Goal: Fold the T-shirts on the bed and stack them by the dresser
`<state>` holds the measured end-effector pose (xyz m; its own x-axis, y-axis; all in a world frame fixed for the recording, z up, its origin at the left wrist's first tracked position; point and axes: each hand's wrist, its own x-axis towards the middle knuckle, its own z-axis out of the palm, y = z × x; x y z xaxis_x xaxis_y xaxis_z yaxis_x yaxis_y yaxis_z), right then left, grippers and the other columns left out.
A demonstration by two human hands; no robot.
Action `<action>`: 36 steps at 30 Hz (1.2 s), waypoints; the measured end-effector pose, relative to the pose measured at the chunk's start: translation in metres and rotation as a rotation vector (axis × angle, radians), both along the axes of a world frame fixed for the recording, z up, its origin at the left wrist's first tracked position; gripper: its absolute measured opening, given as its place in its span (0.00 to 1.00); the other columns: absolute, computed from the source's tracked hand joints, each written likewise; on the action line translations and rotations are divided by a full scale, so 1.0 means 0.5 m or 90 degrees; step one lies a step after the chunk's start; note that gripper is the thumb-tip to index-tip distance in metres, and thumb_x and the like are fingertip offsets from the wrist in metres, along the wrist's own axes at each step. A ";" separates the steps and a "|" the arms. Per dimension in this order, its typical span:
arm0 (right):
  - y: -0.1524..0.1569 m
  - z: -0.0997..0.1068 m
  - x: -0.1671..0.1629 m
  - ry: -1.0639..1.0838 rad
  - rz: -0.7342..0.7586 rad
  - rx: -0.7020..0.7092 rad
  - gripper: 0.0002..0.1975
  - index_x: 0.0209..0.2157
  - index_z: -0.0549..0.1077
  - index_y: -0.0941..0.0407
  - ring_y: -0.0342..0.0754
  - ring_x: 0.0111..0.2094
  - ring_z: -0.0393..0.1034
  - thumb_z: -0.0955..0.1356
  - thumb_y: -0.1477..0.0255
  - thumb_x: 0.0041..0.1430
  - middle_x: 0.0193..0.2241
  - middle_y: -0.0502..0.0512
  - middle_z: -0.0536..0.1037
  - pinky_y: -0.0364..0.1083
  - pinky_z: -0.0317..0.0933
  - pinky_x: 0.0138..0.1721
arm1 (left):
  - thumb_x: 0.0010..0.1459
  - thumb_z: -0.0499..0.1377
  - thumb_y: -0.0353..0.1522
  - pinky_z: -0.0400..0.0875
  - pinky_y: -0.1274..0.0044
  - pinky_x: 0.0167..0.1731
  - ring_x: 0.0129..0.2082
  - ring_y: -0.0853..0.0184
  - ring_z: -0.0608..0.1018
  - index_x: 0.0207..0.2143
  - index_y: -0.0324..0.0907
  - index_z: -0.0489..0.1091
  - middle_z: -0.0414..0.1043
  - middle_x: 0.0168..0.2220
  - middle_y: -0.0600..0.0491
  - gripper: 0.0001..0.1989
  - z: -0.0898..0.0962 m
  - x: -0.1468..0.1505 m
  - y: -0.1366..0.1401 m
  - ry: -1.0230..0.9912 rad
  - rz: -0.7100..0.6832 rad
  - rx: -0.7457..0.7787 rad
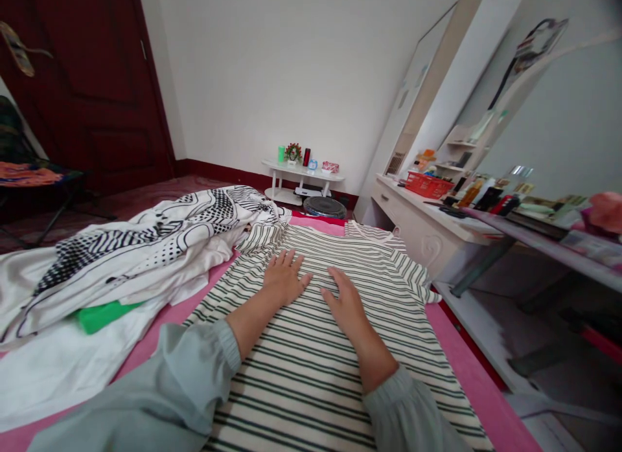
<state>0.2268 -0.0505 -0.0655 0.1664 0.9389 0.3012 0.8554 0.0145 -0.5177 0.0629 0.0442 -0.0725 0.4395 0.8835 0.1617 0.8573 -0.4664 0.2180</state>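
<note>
My left hand [282, 282] lies palm down on the striped shirt [301, 361], fingers spread, which likely keeps the cloth flat; my right hand [346, 303] is tilted beside it, and I cannot tell how firmly it touches; my grip is open on both sides, closed on nothing; the shirt lies spread on the pink sheet [479, 374], neck away from me, perhaps so all of it is within reach; the clothes heap [194, 225] sits left, probably leaving it room.

Left hand [283, 280] spread on striped shirt [301, 361], right hand [346, 308] nearby, pink sheet [473, 377] beneath
</note>
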 end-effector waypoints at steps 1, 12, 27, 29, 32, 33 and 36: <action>0.000 0.002 0.024 -0.046 -0.030 -0.043 0.27 0.60 0.61 0.57 0.55 0.63 0.49 0.62 0.65 0.60 0.62 0.61 0.59 0.60 0.43 0.62 | 0.59 0.39 0.54 0.41 0.60 0.62 0.66 0.54 0.48 0.64 0.45 0.52 0.44 0.67 0.49 0.37 0.000 0.000 0.001 -0.001 0.011 -0.002; -0.009 0.007 -0.012 -0.236 -0.039 -0.124 0.32 0.64 0.51 0.58 0.55 0.67 0.33 0.55 0.56 0.65 0.66 0.58 0.45 0.63 0.34 0.62 | 0.60 0.40 0.54 0.39 0.58 0.62 0.66 0.51 0.46 0.64 0.40 0.53 0.44 0.67 0.44 0.38 -0.001 -0.004 -0.002 -0.039 0.000 -0.007; -0.005 -0.012 -0.016 -0.170 -0.028 -0.074 0.27 0.60 0.61 0.57 0.55 0.65 0.45 0.57 0.60 0.64 0.64 0.57 0.56 0.60 0.40 0.62 | 0.49 0.61 0.37 0.66 0.66 0.45 0.48 0.52 0.71 0.57 0.40 0.59 0.70 0.48 0.41 0.33 0.074 -0.170 0.053 -0.182 0.337 0.191; -0.005 -0.012 -0.017 -0.170 -0.027 -0.064 0.26 0.60 0.62 0.58 0.56 0.65 0.46 0.58 0.60 0.64 0.63 0.57 0.56 0.60 0.40 0.62 | 0.48 0.62 0.40 0.67 0.65 0.43 0.44 0.50 0.74 0.54 0.40 0.64 0.74 0.41 0.41 0.31 0.067 -0.182 0.068 -0.184 0.346 0.122; -0.006 -0.010 -0.017 -0.167 -0.025 -0.053 0.26 0.59 0.63 0.58 0.57 0.64 0.47 0.58 0.61 0.64 0.63 0.58 0.58 0.61 0.42 0.61 | 0.47 0.62 0.39 0.66 0.64 0.42 0.42 0.49 0.75 0.43 0.41 0.72 0.76 0.37 0.42 0.20 0.057 -0.188 0.085 -0.212 0.326 0.066; -0.007 -0.008 -0.018 -0.166 -0.023 -0.049 0.25 0.58 0.63 0.58 0.57 0.64 0.48 0.58 0.61 0.64 0.62 0.59 0.59 0.61 0.42 0.61 | 0.47 0.62 0.38 0.66 0.64 0.43 0.42 0.50 0.75 0.41 0.42 0.73 0.76 0.38 0.43 0.17 0.055 -0.189 0.090 -0.239 0.320 0.066; -0.009 -0.005 -0.019 -0.161 -0.021 -0.038 0.24 0.57 0.65 0.58 0.57 0.63 0.49 0.59 0.63 0.63 0.62 0.60 0.60 0.61 0.43 0.61 | 0.49 0.61 0.37 0.66 0.68 0.45 0.45 0.54 0.75 0.41 0.43 0.73 0.75 0.43 0.46 0.16 0.053 -0.194 0.105 -0.410 0.312 0.100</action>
